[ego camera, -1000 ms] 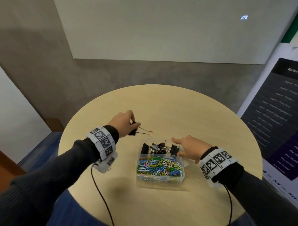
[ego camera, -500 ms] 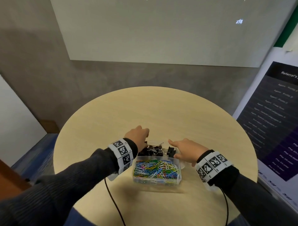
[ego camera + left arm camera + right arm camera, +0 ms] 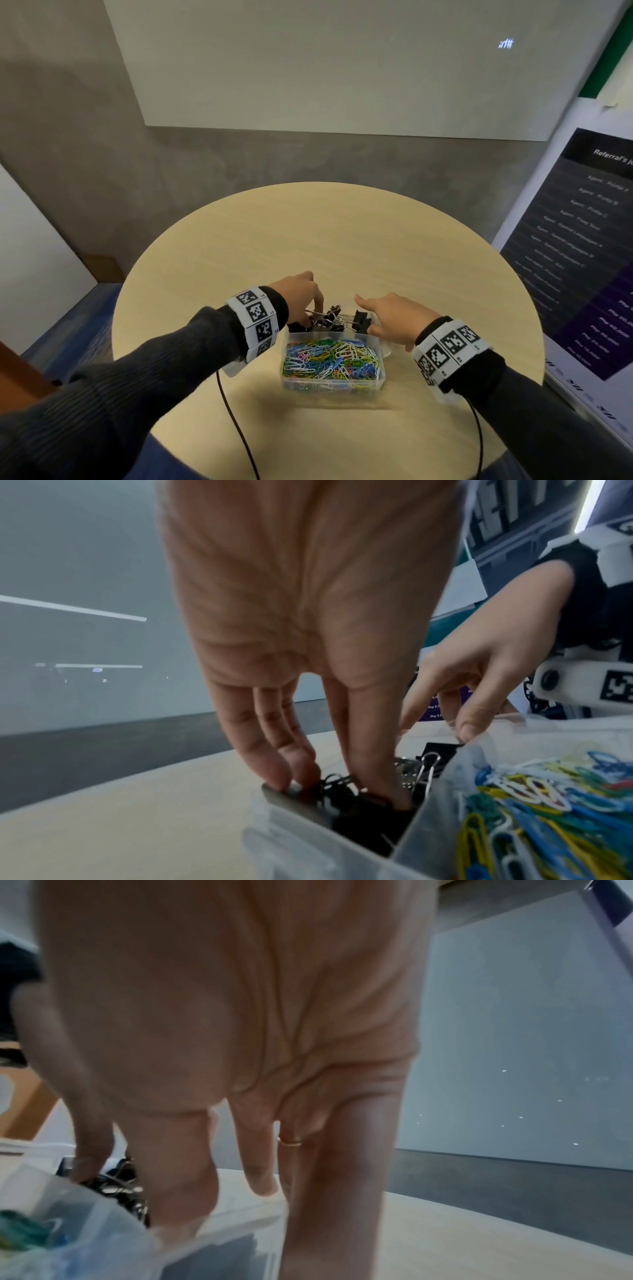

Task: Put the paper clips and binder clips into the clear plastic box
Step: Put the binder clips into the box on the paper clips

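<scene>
A clear plastic box (image 3: pixel 378 377) stands on the round table. Its near compartment is full of coloured paper clips (image 3: pixel 330 359), also seen in the left wrist view (image 3: pixel 534 804). Its far compartment holds several black binder clips (image 3: pixel 334 323). My left hand (image 3: pixel 310 317) reaches down into that far compartment. Thumb and forefinger (image 3: pixel 377 785) pinch a black binder clip (image 3: pixel 363 810) low among the others, and the other fingertips touch the box's rim. My right hand (image 3: pixel 368 317) holds the box's far right corner, with its thumb (image 3: pixel 89 1153) over the rim and its fingers (image 3: pixel 185 1204) outside.
The pale wooden table (image 3: pixel 342 240) is bare beyond the box, and its front edge lies close under my forearms. A dark poster board (image 3: pixel 582 260) stands just off the table's right side. Thin black cables (image 3: pixel 236 428) hang from both wrists.
My left hand carried a binder clip from left of the box over it and down into the far compartment. My right hand stayed on the box.
</scene>
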